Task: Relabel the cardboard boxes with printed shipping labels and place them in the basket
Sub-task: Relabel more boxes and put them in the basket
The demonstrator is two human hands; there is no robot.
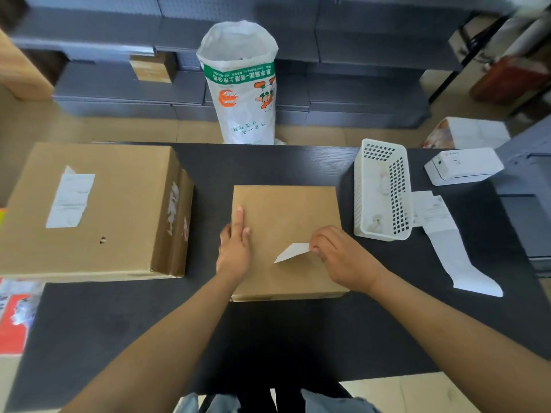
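Head view: a flat box (286, 239) lies mid-table, near the front edge. The left hand (235, 248) presses on its left edge with fingers straight and released, steadying it. The right hand (340, 257) pinches a white label (293, 251) by one corner, fingers clenched on it, the rest lifted off the lid (whether it is coming off or going on, I cannot tell). To do this well, keep the box pinned and move the label low and slowly, avoiding tears or creases. The basket (381, 162) stands toward the right edge, beside the printer (465, 165) and a label strip (456, 248). A larger box (119, 204) sits at the left edge.
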